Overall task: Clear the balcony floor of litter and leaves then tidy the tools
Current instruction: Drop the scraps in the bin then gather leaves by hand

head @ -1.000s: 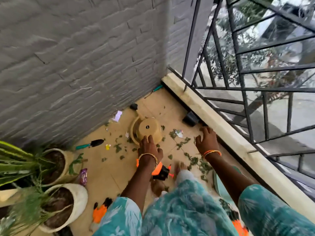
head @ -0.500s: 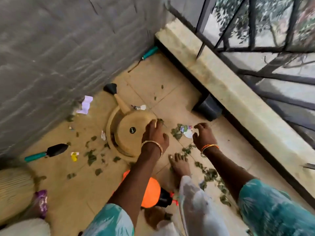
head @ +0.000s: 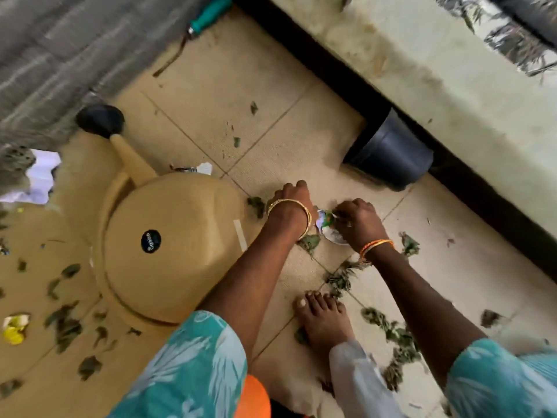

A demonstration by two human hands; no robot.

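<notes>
Both my hands are down on the tiled floor [head: 271, 95], close together. My right hand [head: 358, 220] has its fingers curled and pinches a scrap of white and green litter [head: 327, 226] that lies on the tile between my two wrists. My left hand [head: 291, 197] sits just to the left of that scrap, knuckles up and fingers bent toward the floor among some leaves; I cannot tell whether it actually grips anything. Dry green leaves [head: 340, 279] trail from under my right wrist toward my bare foot [head: 324, 321] and on to the near right. More leaves [head: 64, 324] are scattered at the near left, beside a yellow scrap [head: 13, 328]. The tan watering can [head: 168, 245] lies just left of my left forearm, its dark spout end pointing to the far left, toward the grey wall [head: 60, 55]. A white paper scrap [head: 40, 179] lies at that wall's foot. A green-handled tool [head: 206, 16] rests at the far corner, and a black pot [head: 391, 155] lies tipped against the ledge [head: 422, 70] on the right.
</notes>
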